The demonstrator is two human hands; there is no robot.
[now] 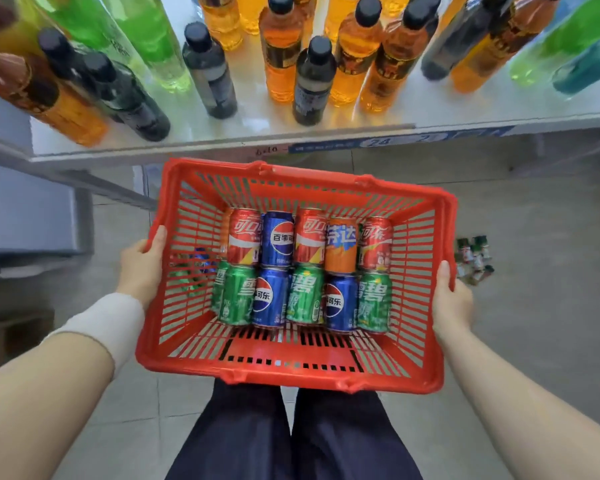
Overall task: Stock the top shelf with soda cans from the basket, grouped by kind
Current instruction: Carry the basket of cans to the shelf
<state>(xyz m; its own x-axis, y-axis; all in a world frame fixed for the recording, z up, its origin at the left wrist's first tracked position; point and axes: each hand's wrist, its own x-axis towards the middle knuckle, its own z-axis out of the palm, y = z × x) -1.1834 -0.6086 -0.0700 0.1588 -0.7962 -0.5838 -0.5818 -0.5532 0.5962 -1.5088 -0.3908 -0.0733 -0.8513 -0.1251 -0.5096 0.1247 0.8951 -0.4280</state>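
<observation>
I hold a red plastic basket [187, 341] in front of me, below the shelf edge. My left hand [142, 268] grips its left rim and my right hand [452, 303] grips its right rim. Several soda cans lie on their sides in two rows inside. The far row has red cola cans [244, 237], a blue Pepsi can [278, 239] and an orange Fanta can [341, 245]. The near row alternates green Sprite cans [238, 294] and blue Pepsi cans [340, 303]. More cans are partly hidden at the left end.
A white shelf [222, 136] ahead holds many upright bottles: orange [279, 53], dark [312, 81] and green [149, 39] ones. A blue price strip [378, 142] runs along its front edge. Small bottles [473, 259] lie on the tiled floor at right. My legs are below the basket.
</observation>
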